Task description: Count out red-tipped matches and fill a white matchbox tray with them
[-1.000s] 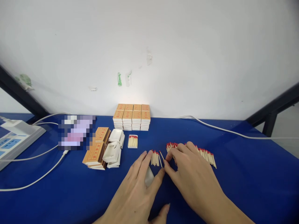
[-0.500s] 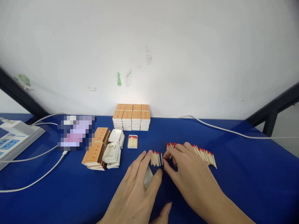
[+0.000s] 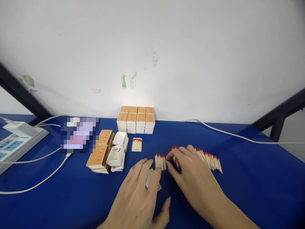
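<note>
My left hand (image 3: 140, 197) lies flat on the blue table (image 3: 250, 178), fingers spread over an empty white matchbox tray (image 3: 150, 180). My right hand (image 3: 190, 178) rests beside it, thumb and forefinger touching the right side of a small bunch of red-tipped matches (image 3: 160, 161) lying in front of both hands. A long row of loose matches (image 3: 209, 159) stretches to the right behind my right hand, which partly hides it. A filled open matchbox tray (image 3: 136, 144) sits further back.
Stacked orange matchboxes (image 3: 136, 119) stand against the white wall. Orange sleeves (image 3: 98, 154) and empty white trays (image 3: 117, 152) are piled left of centre. A white power strip (image 3: 16, 140) and cables (image 3: 40, 181) lie at the left; another cable (image 3: 226, 132) runs along the back right.
My right fingers have pushed a stray match against the small bunch, squaring it. My left hand has slid back a little from the bunch, showing more of the white tray.
</note>
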{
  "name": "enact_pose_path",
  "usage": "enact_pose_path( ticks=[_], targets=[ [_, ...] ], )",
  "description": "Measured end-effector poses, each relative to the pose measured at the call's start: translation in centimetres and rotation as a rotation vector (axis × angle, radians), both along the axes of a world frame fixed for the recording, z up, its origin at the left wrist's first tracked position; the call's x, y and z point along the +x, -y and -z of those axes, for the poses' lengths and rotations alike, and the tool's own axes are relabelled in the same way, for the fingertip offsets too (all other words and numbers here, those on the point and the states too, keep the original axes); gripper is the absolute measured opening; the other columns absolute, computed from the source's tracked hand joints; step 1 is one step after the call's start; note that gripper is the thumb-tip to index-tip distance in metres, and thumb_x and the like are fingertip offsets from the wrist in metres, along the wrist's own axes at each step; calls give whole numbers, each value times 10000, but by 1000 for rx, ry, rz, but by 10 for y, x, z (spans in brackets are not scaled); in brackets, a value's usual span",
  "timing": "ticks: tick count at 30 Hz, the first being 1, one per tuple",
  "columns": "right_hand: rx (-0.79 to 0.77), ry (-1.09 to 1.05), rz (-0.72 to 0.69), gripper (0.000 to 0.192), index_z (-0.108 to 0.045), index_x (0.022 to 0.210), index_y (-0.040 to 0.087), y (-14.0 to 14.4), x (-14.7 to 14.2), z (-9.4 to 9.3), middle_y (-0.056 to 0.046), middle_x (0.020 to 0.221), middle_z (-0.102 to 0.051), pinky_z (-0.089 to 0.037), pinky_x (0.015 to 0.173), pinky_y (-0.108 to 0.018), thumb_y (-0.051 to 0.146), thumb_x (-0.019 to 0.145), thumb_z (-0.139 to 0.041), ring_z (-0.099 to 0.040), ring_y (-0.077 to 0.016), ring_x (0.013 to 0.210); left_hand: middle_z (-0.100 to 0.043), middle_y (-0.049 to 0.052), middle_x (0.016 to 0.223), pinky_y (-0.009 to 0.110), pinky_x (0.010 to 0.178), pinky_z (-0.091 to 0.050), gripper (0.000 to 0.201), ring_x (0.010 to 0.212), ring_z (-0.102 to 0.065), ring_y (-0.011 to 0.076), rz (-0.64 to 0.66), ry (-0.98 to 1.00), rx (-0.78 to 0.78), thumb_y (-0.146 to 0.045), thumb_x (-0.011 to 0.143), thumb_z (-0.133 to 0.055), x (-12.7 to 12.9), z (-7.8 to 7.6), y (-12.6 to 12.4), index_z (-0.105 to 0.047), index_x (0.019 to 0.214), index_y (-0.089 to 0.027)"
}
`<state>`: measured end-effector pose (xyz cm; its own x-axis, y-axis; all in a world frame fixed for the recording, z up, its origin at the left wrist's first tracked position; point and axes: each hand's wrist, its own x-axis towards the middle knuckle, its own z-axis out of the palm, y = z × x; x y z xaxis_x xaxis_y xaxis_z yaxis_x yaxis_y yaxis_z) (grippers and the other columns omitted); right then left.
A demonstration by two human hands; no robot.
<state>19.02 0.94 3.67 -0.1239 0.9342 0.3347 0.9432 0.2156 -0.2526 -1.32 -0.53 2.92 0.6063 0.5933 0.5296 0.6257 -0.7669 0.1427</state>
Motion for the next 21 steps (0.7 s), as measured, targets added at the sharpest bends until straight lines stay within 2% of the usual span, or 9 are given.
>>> enact_pose_path(
  ticks=[4, 15, 21],
  targets=[
    [-32, -47, -13, 177, -667, 880, 234, 1, -1, 1, -43, 846, -631, -449, 752, -414, 129, 1021, -644, -564, -277, 866, -738, 258, 1375, 578, 1008, -686, 528, 1281, -741, 409, 24, 2, -2, -209, 909, -609, 1, 0, -1, -585, 1417, -65],
    [-19, -30, -35, 163, -660, 885, 224, 0, 0, 2, -56, 848, -624, -439, 746, -423, 140, 1022, -638, -553, -286, 863, -735, 279, 1396, 568, 1027, -685, 508, 1304, -733, 432, 44, -40, 20, -267, 932, -628, -1, 1, -2, -589, 1390, -50],
    [-1, -31, -50, 149, -717, 931, 214, -1, 4, -1, -56, 834, -642, -450, 729, -409, 142, 1029, -630, -564, -282, 851, -727, 286, 1404, 563, 1029, -683, 525, 1330, -718, 430, 46, -47, 9, -259, 929, -620, 0, 1, -1, -583, 1401, -33]
  ],
)
